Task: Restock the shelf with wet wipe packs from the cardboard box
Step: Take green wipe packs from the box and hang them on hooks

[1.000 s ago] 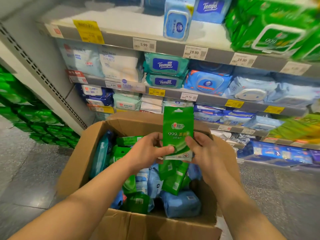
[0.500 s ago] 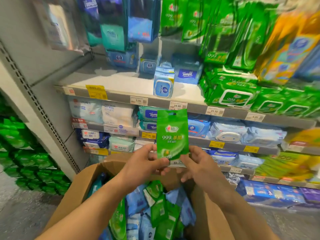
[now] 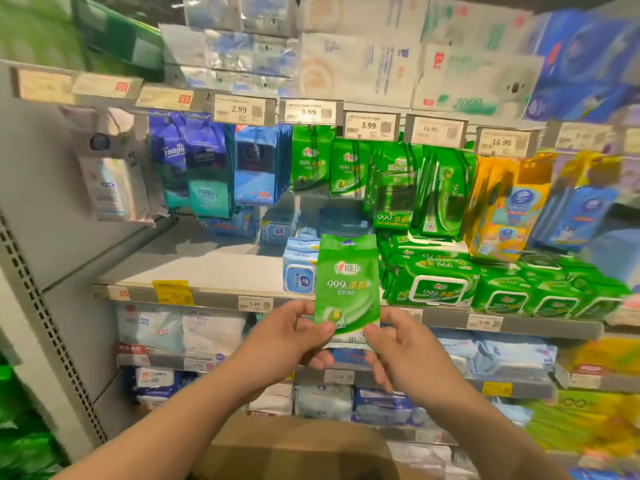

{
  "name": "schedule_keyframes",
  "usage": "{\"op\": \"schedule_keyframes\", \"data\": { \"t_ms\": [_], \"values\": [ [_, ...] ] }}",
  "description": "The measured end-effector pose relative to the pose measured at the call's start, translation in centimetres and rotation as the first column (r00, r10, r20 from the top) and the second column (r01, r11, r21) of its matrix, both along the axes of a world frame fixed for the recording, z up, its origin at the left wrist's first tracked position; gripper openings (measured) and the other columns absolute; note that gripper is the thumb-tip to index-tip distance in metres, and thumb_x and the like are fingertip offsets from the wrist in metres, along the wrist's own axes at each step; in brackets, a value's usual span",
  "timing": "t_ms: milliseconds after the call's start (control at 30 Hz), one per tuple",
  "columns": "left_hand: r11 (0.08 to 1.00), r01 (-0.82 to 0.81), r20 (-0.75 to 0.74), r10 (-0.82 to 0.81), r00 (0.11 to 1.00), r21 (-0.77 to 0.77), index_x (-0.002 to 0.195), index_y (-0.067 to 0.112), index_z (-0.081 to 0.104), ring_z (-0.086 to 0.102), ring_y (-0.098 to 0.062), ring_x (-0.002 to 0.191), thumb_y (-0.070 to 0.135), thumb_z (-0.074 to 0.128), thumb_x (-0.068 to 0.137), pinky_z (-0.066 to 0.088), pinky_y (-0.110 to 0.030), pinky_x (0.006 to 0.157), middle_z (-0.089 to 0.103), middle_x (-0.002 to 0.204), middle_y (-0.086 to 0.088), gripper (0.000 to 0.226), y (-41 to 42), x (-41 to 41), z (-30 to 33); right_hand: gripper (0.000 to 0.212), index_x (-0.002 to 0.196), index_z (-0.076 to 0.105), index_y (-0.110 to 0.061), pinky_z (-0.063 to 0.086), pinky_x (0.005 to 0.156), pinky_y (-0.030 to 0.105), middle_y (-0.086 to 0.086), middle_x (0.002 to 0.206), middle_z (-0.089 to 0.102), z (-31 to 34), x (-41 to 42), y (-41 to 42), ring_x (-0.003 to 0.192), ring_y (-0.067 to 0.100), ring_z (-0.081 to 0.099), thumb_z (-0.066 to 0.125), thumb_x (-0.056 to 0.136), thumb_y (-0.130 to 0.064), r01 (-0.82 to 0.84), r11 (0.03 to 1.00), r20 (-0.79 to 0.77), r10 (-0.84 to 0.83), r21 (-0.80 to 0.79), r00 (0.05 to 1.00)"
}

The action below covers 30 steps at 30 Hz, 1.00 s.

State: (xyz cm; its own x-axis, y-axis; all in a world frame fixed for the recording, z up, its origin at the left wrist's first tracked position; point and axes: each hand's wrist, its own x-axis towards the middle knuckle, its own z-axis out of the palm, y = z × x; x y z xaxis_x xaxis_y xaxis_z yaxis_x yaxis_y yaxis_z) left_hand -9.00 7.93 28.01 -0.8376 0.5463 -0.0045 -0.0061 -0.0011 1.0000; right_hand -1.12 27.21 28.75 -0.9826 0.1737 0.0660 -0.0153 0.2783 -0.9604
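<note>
Green pack up in both hands, right in front of the shelf

I'm pinching the bottom corners of the green pack (image 3: 347, 289), left hand (image 3: 287, 344) on its left corner, right hand (image 3: 405, 355) on its right, thumbs on the front. It's upright, over the shelf's (image 3: 207, 271) front edge, beside the blue pack (image 3: 300, 271) and under the same green packs hanging (image 3: 329, 164) by the 3.99 tag (image 3: 370, 126). Box (image 3: 294, 448) flap sits at the bottom, between my arms.

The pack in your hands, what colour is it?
Green pack with white lettering, clearest in the head view.
</note>
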Motion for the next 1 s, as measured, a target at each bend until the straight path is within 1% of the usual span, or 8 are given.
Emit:
{"op": "schedule_keyframes", "data": {
  "t_ms": [67, 167, 267, 433, 533, 667, 833, 1000],
  "values": [
    [1.000, 0.009, -0.034, -0.010, 0.999, -0.010, 0.118, 0.004, 0.060, 0.070, -0.021, 0.065, 0.014, 0.066, 0.100, 0.059, -0.038, 0.073, 0.069, 0.076, -0.007, 0.022, 0.9, -1.4, 1.7, 0.013, 0.114, 0.055, -0.015, 0.041, 0.045, 0.030, 0.008, 0.065, 0.063, 1.4, -1.3, 0.7, 0.045, 0.018, 0.051, 0.055, 0.105, -0.023, 0.016, 1.000, -0.021, -0.016, 0.012, 1.000],
    [1.000, 0.016, -0.075, -0.018, 0.997, -0.026, 0.119, 0.001, 0.059, 0.070, -0.021, 0.064, 0.015, 0.065, 0.100, 0.057, -0.027, 0.062, 0.066, 0.089, -0.020, 0.024, 2.0, -3.9, 4.1, 0.015, 0.117, 0.054, -0.016, 0.039, 0.042, 0.028, 0.008, 0.063, 0.062, 3.2, -3.8, 1.6, 0.044, 0.019, 0.050, 0.057, 0.104, -0.023, 0.042, 0.998, -0.048, -0.044, -0.050, 0.998],
    [0.999, 0.027, -0.088, -0.029, 0.996, -0.018, 0.122, -0.001, 0.059, 0.071, -0.023, 0.069, 0.017, 0.066, 0.100, 0.059, -0.027, 0.063, 0.066, 0.097, -0.021, 0.029, 3.1, -6.5, 6.5, 0.002, 0.104, 0.056, -0.021, 0.037, 0.043, 0.030, 0.008, 0.062, 0.061, 5.4, -6.1, 2.2, 0.046, 0.021, 0.049, 0.058, 0.104, -0.021, 0.052, 0.994, -0.105, -0.062, -0.101, 0.993],
    [1.000, -0.001, -0.110, 0.002, 0.994, 0.010, 0.111, 0.003, 0.061, 0.072, -0.023, 0.070, 0.017, 0.067, 0.099, 0.057, -0.024, 0.060, 0.065, 0.090, -0.011, 0.019, 4.5, -9.3, 9.9, 0.011, 0.097, 0.051, -0.028, 0.037, 0.044, 0.029, 0.010, 0.069, 0.058, 8.8, -9.3, 3.2, 0.049, 0.017, 0.048, 0.057, 0.105, -0.023, 0.037, 0.983, -0.141, -0.063, -0.177, 0.988],
    [0.999, -0.017, -0.135, 0.021, 0.991, 0.030, 0.111, 0.004, 0.061, 0.071, -0.022, 0.071, 0.016, 0.068, 0.099, 0.058, -0.025, 0.062, 0.065, 0.094, -0.012, 0.018, 5.1, -10.5, 11.2, 0.009, 0.107, 0.051, -0.029, 0.037, 0.047, 0.031, 0.010, 0.070, 0.058, 9.9, -10.8, 3.7, 0.051, 0.017, 0.048, 0.057, 0.105, -0.023, 0.022, 0.973, -0.159, -0.060, -0.230, 0.986],
    [0.999, -0.026, -0.164, 0.031, 0.986, 0.036, 0.114, 0.004, 0.063, 0.072, -0.022, 0.073, 0.018, 0.068, 0.100, 0.060, -0.027, 0.065, 0.068, 0.096, -0.010, 0.021, 5.6, -11.5, 12.3, 0.027, 0.127, 0.045, -0.023, 0.037, 0.048, 0.031, 0.010, 0.070, 0.059, 10.5, -12.2, 4.3, 0.053, 0.018, 0.049, 0.058, 0.104, -0.024, 0.019, 0.965, -0.174, -0.067, -0.262, 0.982],
    [0.999, -0.045, -0.226, 0.046, 0.973, 0.011, 0.117, 0.003, 0.062, 0.073, -0.024, 0.075, 0.018, 0.067, 0.100, 0.061, -0.035, 0.074, 0.066, 0.084, -0.008, 0.023, 6.0, -12.2, 12.6, 0.026, 0.125, 0.044, -0.027, 0.038, 0.049, 0.031, 0.011, 0.073, 0.060, 10.8, -12.9, 4.9, 0.055, 0.017, 0.051, 0.058, 0.104, -0.022, 0.004, 0.962, -0.179, -0.055, -0.274, 0.982],
    [0.999, -0.044, -0.255, 0.044, 0.966, 0.006, 0.115, 0.005, 0.064, 0.072, -0.026, 0.076, 0.018, 0.068, 0.099, 0.061, -0.035, 0.074, 0.065, 0.086, -0.012, 0.021, 6.2, -13.2, 13.0, 0.017, 0.114, 0.047, -0.031, 0.039, 0.048, 0.030, 0.011, 0.076, 0.060, 10.7, -13.9, 5.1, 0.055, 0.017, 0.051, 0.059, 0.104, -0.023, 0.002, 0.956, -0.182, -0.058, -0.294, 0.982]
  ]
}}
